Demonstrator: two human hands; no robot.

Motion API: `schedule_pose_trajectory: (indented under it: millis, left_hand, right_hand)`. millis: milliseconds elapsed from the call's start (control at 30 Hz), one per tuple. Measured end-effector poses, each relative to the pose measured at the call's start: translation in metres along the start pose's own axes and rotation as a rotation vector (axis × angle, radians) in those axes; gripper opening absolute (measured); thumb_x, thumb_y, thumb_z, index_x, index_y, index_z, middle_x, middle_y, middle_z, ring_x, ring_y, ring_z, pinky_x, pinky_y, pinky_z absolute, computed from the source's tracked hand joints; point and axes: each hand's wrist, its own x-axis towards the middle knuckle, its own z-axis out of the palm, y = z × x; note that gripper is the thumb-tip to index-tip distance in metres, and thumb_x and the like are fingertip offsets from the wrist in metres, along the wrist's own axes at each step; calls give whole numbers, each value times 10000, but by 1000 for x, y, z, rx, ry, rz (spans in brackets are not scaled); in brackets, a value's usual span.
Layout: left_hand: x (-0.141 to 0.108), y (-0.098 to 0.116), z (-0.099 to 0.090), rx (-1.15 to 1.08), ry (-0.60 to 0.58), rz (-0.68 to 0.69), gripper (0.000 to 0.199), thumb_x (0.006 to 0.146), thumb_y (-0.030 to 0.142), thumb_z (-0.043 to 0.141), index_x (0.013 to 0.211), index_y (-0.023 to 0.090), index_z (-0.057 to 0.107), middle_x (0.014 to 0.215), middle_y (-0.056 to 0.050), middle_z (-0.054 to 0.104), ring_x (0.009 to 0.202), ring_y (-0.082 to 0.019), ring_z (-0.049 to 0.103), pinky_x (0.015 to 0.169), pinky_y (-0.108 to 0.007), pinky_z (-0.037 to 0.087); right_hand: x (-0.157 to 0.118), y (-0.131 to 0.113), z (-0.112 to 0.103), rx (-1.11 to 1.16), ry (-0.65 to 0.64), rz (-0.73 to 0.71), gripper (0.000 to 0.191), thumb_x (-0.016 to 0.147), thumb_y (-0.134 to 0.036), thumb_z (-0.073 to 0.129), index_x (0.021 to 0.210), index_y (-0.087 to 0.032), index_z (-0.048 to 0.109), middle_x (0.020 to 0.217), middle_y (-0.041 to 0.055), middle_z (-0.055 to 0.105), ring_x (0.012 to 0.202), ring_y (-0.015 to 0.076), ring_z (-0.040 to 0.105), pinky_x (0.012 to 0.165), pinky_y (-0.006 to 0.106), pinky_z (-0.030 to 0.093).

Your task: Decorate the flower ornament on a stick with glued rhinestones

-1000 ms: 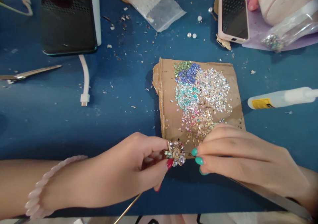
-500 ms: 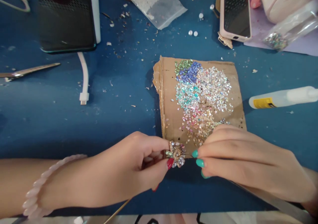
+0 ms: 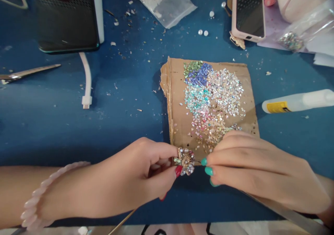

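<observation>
At the near edge of the blue counter (image 3: 65, 123), the left hand (image 3: 125, 179) has its grip pinched on a jewelled brooch (image 3: 185, 161). The right hand (image 3: 255, 172) has its fingertips (image 3: 207, 165) closed together just beside it; what they hold is too small to tell. Behind lies cardboard (image 3: 177, 113) strewn with rhinestones (image 3: 211, 96), a glue bottle (image 3: 297, 101) right, a phone (image 3: 249, 12) far, cut off.

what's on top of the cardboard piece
Loose rhinestones lie heaped on the cardboard, in green, blue, aqua, silver and pink patches. The right hand covers its near corner, so what lies there cannot be seen.
</observation>
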Motion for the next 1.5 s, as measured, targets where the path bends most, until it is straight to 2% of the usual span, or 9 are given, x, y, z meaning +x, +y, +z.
schedule_pose_trajectory:
  millis: [333, 500, 600, 733, 833, 967, 1133, 1300, 1500]
  left_hand:
    - [1, 2, -4, 4, -44, 21, 271, 932, 244, 408, 752, 153, 589, 544, 45, 518, 471, -57, 402, 424, -145, 272]
    - [0, 3, -3, -59, -50, -7, 232, 918, 245, 434, 751, 165, 574, 551, 52, 533, 461, -53, 393, 420, -138, 278]
    - [1, 3, -3, -103, -25, -26, 193, 903, 233, 478, 754, 171, 584, 562, 56, 561, 446, -46, 413, 414, -132, 295]
    - [1, 4, -4, -202, 7, -35, 147, 903, 232, 497, 777, 184, 556, 581, 71, 583, 427, -38, 433, 407, -111, 332]
    - [0, 6, -5, -200, 14, -68, 122, 896, 231, 499, 797, 179, 550, 615, 74, 603, 452, -33, 453, 429, -98, 352]
    - [-1, 10, -6, -199, 31, -93, 154, 898, 230, 467, 819, 168, 584, 626, 72, 602, 466, -23, 445, 454, -94, 349]
    - [0, 9, -9, -200, 1, -96, 140, 891, 251, 545, 787, 166, 586, 641, 41, 612, 476, -42, 461, 450, -129, 372]
    - [0, 9, -11, -218, -15, -101, 115, 903, 230, 541, 805, 178, 573, 663, 52, 620, 494, -40, 468, 465, -122, 381]
    - [0, 9, -12, -210, -35, -72, 121, 922, 227, 527, 814, 186, 564, 686, 49, 631, 514, -47, 482, 480, -125, 393]
  right_hand:
    - [0, 1, 3, 11, -2, -1, 208, 971, -150, 500, 1124, -189, 635, 1121, 48, 723, 1034, 158, 661, 999, 359, 527]
    - [5, 3, 5, 34, 39, -23, 193, 975, -147, 491, 1053, -164, 667, 1091, 46, 732, 1014, 142, 655, 951, 316, 539]
    - [6, 5, 2, 69, 131, -67, 242, 998, -148, 433, 1008, -159, 675, 1013, 47, 741, 953, 121, 671, 904, 284, 556]
    - [6, 11, -3, 27, 212, 58, 133, 907, -99, 595, 986, -181, 664, 919, 39, 734, 861, 141, 691, 825, 309, 581]
    - [9, 18, -3, 8, 266, 57, 102, 887, -111, 628, 930, -197, 663, 842, 33, 719, 788, 152, 691, 751, 325, 585]
    - [11, 25, 1, 3, 247, 30, 97, 866, -94, 647, 906, -182, 657, 808, 36, 707, 767, 156, 684, 735, 335, 570]
    - [8, 27, 1, 13, 209, 10, 82, 872, -98, 642, 916, -167, 639, 803, 46, 694, 775, 155, 663, 724, 344, 554]
    - [9, 28, 1, 36, 196, 7, 97, 858, -72, 644, 917, -148, 632, 802, 60, 685, 769, 161, 650, 693, 336, 538]
    - [6, 27, 0, -7, 166, -17, 115, 865, -50, 623, 943, -134, 631, 835, 67, 692, 815, 162, 645, 757, 354, 541]
